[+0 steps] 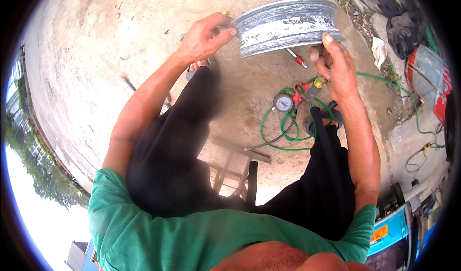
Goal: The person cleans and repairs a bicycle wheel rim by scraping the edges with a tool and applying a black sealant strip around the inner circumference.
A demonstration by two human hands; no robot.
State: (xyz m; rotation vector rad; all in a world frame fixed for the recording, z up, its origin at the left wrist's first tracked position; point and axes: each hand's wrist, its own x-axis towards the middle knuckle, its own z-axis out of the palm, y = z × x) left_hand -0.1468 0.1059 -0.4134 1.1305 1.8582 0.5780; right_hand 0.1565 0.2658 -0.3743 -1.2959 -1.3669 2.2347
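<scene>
A grey metal wheel rim [288, 28] with worn white patches is held tilted above the ground, out beyond my knees. Its left edge is gripped by my left hand [204, 36], thumb along the side. My right hand [336, 64] grasps the lower right edge, thumb pressed to the metal and the other fingers curled beneath. Below the rim shows a thin tool with a red and silver end [300, 60]. Just under my right hand is a yellow-handled tool [319, 82], apparently on the ground. Beside it lies a round pressure gauge [283, 103] with red fittings.
A green hose [288, 148] coils near my right foot and runs off to the right. A wooden frame [225, 151] stands between my legs. At the right edge are a red and grey container [430, 76], dark cloth [403, 33] and a blue box [391, 232].
</scene>
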